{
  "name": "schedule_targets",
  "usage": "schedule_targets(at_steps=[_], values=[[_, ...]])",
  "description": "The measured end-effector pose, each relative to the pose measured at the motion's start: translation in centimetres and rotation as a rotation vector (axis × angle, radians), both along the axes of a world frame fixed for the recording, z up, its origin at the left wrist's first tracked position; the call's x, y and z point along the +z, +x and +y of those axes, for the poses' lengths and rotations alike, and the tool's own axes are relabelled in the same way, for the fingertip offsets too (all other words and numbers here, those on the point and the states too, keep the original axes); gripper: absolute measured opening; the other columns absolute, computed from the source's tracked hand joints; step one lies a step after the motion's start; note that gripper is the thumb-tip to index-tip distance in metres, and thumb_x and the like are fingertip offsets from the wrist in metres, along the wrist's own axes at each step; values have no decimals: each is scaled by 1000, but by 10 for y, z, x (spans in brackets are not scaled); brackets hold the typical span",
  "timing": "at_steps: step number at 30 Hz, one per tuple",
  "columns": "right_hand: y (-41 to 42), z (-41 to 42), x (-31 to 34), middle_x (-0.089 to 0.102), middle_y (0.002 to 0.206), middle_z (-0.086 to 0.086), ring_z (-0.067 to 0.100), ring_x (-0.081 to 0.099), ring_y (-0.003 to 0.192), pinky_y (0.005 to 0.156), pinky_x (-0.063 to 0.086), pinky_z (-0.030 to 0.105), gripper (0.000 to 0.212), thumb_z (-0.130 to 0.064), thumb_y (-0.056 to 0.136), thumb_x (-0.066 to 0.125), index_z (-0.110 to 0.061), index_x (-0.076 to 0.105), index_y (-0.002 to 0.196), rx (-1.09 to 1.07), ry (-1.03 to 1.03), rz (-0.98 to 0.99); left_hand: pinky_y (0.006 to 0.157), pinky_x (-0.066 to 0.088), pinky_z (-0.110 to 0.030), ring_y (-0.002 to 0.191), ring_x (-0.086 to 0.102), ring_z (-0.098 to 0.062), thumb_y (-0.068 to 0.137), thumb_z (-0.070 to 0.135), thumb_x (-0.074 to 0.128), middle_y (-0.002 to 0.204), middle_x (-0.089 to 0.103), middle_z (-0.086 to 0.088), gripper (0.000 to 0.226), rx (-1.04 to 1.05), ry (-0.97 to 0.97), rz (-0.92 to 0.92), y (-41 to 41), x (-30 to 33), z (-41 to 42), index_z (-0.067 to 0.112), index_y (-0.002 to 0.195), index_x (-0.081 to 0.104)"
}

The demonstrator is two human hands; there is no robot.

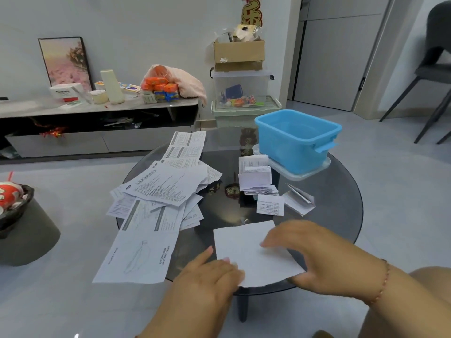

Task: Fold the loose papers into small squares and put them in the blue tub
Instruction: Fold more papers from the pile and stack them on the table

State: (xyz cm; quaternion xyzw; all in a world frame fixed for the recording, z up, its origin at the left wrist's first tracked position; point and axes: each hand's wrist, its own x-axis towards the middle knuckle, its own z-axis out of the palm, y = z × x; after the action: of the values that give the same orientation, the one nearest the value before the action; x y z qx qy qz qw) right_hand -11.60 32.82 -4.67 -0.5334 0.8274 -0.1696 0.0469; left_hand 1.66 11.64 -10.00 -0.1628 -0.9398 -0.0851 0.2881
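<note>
Loose papers [161, 191] lie heaped on the left part of a round dark glass table [341, 191]. The largest printed sheet [139, 252] in the heap hangs past the table's near-left edge, over the pale floor. A long narrow leaflet [186, 148] reaches from the heap toward the far rim.

Right of the heap, at the near edge, a blank white sheet [246, 245] lies flat on the glass, its near-right corner just past the rim. The left hand [207, 272] rests on the sheet's near-left edge, fingers loosely bent and pointing away, nipping nothing that can be seen. The right hand [302, 250] arches over the sheet's right side, fingertips down on the paper and thumb under the near-right corner, so it seems to pinch that corner lightly. A thin bracelet [383, 281] circles the right wrist.

Bare dark glass shows between the heap and the sheet, and beyond the sheet toward the middle.

Farther off, right of centre, several folded squares [256, 179] stand stacked together, with one small printed square [270, 204] lying flat just nearer and a half-opened folded piece [300, 198] to its right.

At the far-right of the table the blue tub [297, 140] sits on a clear plastic lid [314, 170], touching the stacked squares' side. No paper shows inside the tub. The tabletop to the tub's right is bare up to the rim.
</note>
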Motion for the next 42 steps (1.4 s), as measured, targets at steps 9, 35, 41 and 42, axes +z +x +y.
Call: schedule_targets(at_steps=[9,35,41,42], values=[[-7,-8,-14,62,78,-13,4,56,81,71,46,19,22,-42,73,54,-27,68,75,-167,-174,-146,83,36,-3,100,51,5,79,26,70,97,59,24,43,259,532,-284,3,4,2,48,113,55],[-3,-28,-18,50,71,-8,8,46,70,54,29,21,41,-55,77,67,-24,45,61,-643,16,-60,73,41,-20,83,45,-5,81,19,69,84,50,20,38,544,537,-185,-17,10,15,30,115,56],[0,-29,-15,47,71,-13,8,44,73,53,26,19,36,-55,74,68,-28,44,74,-614,-6,40,79,37,-27,86,52,-14,74,15,42,91,67,6,35,142,136,-33,-18,-4,13,22,92,72],[1,-30,-14,45,72,-14,7,42,74,56,26,18,31,-51,75,69,-29,47,75,-579,-29,59,83,36,-29,86,51,-15,74,15,41,90,66,5,37,124,93,-37,-17,-5,14,21,94,72]])
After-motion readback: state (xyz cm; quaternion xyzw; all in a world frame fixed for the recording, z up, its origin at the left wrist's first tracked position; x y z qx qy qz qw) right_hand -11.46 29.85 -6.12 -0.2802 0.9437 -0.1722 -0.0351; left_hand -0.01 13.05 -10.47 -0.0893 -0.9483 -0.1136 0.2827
